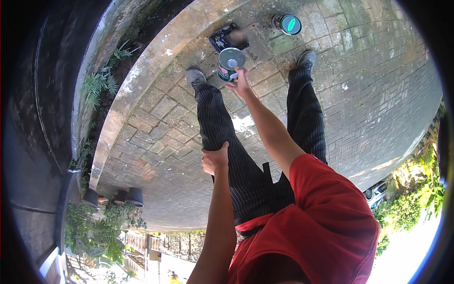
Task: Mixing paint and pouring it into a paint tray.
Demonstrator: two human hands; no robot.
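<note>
A: Well, landmark is the dark tin (227, 73). Nearest item?

B: Left hand (215, 158), well nearer the wearer than the tin, laid over the striped trouser leg (213, 113). Thumb visible; whether it clasps firmly, cannot tell. Cloth soft, loosely creased.

A: Right hand (241, 84)?

B: At the tin's near right side, thumb and fingers closed about its lower part. Tin sits between the feet, closer to the left shoe (195, 78). Whether its base touches the ground, cannot tell.

A: Risks?

B: My judgement: a one-handed hold on a smooth, curved wall could slip or roll, tipping the tin. Uneven paving (165, 108) would add wobble.

A: Materials?

B: Tin: cylinder, probably metal, flat grey round top with a paler central disc; lid or contents, unclear. Paving: rough, blocky, pale-stained.

A: Beyond the tin?

B: Black tray (218, 39) just past it, shallow, roughly rectangular, streaked pale; part blurred. Farther, to the tin's right, a turquoise-topped can (290, 24): round, glossy, with a brighter oval patch.
</note>
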